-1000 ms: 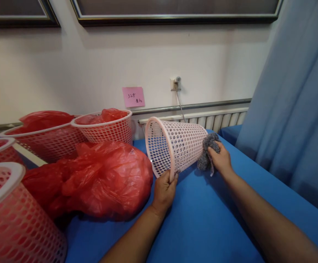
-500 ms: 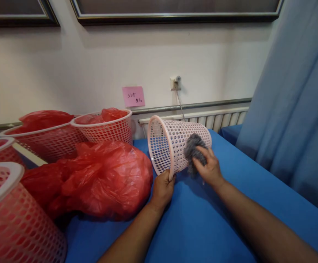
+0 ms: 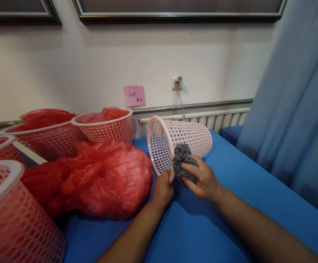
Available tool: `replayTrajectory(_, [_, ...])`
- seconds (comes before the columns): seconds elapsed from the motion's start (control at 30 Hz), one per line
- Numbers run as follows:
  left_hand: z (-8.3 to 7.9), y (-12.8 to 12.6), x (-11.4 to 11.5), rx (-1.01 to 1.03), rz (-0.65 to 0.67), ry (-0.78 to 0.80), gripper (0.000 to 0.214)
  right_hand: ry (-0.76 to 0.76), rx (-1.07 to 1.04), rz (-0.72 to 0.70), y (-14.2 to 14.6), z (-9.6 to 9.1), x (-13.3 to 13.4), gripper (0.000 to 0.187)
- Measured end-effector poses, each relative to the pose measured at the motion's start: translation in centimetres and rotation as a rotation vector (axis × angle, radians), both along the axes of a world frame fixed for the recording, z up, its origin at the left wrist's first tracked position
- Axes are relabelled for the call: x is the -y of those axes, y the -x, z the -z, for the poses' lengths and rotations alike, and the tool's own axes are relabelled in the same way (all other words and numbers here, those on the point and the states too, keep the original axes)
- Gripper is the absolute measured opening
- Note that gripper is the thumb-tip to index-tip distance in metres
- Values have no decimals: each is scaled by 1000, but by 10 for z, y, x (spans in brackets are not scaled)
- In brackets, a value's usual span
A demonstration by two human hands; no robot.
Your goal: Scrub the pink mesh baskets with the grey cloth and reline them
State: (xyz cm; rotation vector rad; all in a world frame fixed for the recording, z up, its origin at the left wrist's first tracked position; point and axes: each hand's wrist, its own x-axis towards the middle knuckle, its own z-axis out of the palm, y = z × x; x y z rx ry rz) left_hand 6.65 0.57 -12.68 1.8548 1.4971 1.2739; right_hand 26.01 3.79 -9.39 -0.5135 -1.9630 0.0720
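Observation:
A pale pink perforated plastic wastebasket (image 3: 200, 137) lies tilted on its side on the blue-covered surface (image 3: 200, 226), its mouth facing left. My left hand (image 3: 163, 188) is closed around the lower edge of its rim. In my right hand (image 3: 203, 179) is a fuzzy dark grey cloth (image 3: 185, 164), pressed against the outside of the basket close to the rim. The cloth and my right fingers hide part of the basket's lower wall.
Left of the basket lies a puffy red plastic bag (image 3: 109, 179). Several lined baskets stand further left, including one by the wall (image 3: 106, 129) and a near one (image 3: 19, 223). A radiator (image 3: 224, 118) and plugged-in socket (image 3: 177, 83) are behind; a blue curtain (image 3: 290, 120) hangs right.
My right hand has moved the cloth left and slightly down along the basket's outer wall, toward the rim. My left hand and the basket have stayed nearly in place.

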Motion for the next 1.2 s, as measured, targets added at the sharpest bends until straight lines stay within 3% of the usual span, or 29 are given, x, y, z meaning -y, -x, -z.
replayTrajectory(0.07, [-7,-1,4,99,18,-25,20,-38,97,-88,6,-2,11,42])
replayTrajectory(0.13, [-14,-2,6,199,1,-58,20,-22,141,-88,5,1,7,41])
replayTrajectory(0.23, [-18,-3,7,267,-63,-75,23,118,-45,138,-9,13,-24,38])
replayTrajectory(0.33, [-10,-2,3,255,-81,-51,21,418,-374,469,-37,25,-68,43])
replayTrajectory(0.4, [-2,-1,0,213,-58,-35,20,630,-499,579,-53,30,-90,49])
replayTrajectory(0.47, [6,0,-3,167,-37,-25,22,708,-529,608,-58,31,-97,52])
replayTrajectory(0.57, [13,3,-9,115,-26,-33,29,482,-394,520,-41,27,-75,47])
replayTrajectory(0.7, [14,7,-13,91,-21,-42,31,74,-17,160,-3,19,-19,43])
replayTrajectory(0.77, [14,9,-14,89,-20,-32,27,-16,111,19,8,18,-3,45])
replayTrajectory(0.83, [14,11,-16,84,-29,-19,25,-12,115,12,9,20,-3,44])
replayTrajectory(0.93, [14,12,-19,72,-44,-6,28,167,-85,237,-7,25,-31,41])
replayTrajectory(1.07, [14,13,-20,57,-29,1,36,600,-401,584,-48,30,-84,50])
replayTrajectory(1.13, [13,13,-18,47,-13,-3,40,699,-454,636,-62,30,-99,52])
replayTrajectory(1.2, [11,13,-16,32,-4,-8,42,702,-465,630,-63,29,-100,55])
